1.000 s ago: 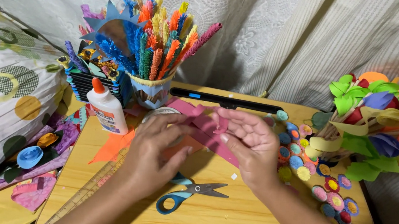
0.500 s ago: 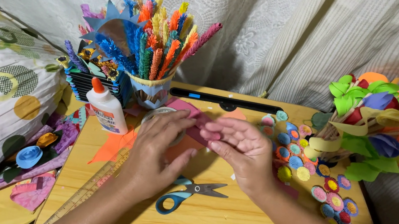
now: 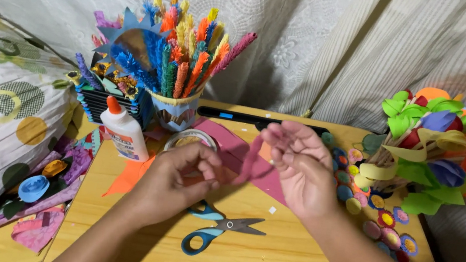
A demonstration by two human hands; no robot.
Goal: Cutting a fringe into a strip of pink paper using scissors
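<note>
Beside the glue bottle (image 3: 124,131), the left hand (image 3: 176,179) pinches one end of a pink paper strip (image 3: 251,159) above the scissors (image 3: 217,231) while the right hand (image 3: 299,169) grasps its other end; keeping it taut should curl it evenly.

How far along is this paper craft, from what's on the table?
Done: a bouquet of paper flowers stands at the right, with small rolled paper discs beside it. In hand: the left hand and right hand hold a pink paper strip between them above the table. Left: pink paper sheet lies unrolled; the scissors and glue bottle sit untouched.
</note>
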